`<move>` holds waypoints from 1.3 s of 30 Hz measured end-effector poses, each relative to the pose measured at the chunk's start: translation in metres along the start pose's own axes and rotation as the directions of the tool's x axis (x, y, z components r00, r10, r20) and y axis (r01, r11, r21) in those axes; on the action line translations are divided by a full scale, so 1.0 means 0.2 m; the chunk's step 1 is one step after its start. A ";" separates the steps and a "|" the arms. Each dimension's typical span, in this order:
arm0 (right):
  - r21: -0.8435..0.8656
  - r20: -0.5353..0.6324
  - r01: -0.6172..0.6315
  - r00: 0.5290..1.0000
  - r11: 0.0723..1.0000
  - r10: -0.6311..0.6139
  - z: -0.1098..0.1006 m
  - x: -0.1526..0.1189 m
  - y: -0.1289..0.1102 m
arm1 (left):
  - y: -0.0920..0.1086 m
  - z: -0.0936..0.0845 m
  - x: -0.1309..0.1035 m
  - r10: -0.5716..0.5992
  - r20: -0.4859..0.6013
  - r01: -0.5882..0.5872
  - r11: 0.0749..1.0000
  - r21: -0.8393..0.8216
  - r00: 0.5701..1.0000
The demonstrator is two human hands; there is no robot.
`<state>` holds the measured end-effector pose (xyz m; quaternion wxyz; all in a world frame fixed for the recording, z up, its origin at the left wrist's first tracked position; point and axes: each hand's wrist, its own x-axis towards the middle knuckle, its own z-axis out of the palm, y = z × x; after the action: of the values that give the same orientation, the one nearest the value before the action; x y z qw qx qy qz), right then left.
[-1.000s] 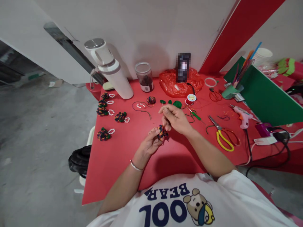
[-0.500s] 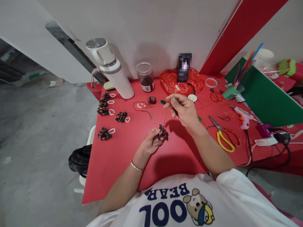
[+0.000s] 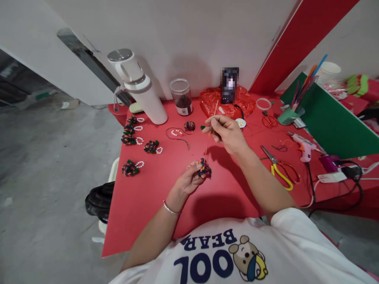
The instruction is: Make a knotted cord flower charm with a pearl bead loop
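My left hand is closed on a small, ruffled multicoloured yarn piece held over the red table. A thin orange strand runs taut from that piece up to my right hand, pinched shut around it; the strand's end sticks up past the fingers. On the table behind lie a multicoloured yarn ball, a curved row of white beads and a loose dark cord. Finished-looking yarn bundles with white bead loops, several in all, lie to the left.
White thermos and lidded clear jar stand at the back. A phone leans over a red plastic bag. Right: yellow-and-red-handled scissors, small red scissors, pink glue gun, power strip, green divider.
My right hand has shifted slightly left and the strand end above its fingers now points further left. My left hand and the yarn piece have moved very slightly.
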<state>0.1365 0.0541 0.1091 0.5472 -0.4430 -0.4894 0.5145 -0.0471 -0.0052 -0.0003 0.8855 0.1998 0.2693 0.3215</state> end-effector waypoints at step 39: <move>0.302 -0.217 -0.019 0.972 0.953 0.089 -0.14 -0.03 0.09 | 0.00 0.00 -0.02 0.017 0.019 -0.016 0.998 -0.068 1.000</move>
<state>0.1617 0.0511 0.0864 0.6460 -0.4249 -0.3276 0.5429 -0.0494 -0.0074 0.0018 0.8917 0.1752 0.2479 0.3358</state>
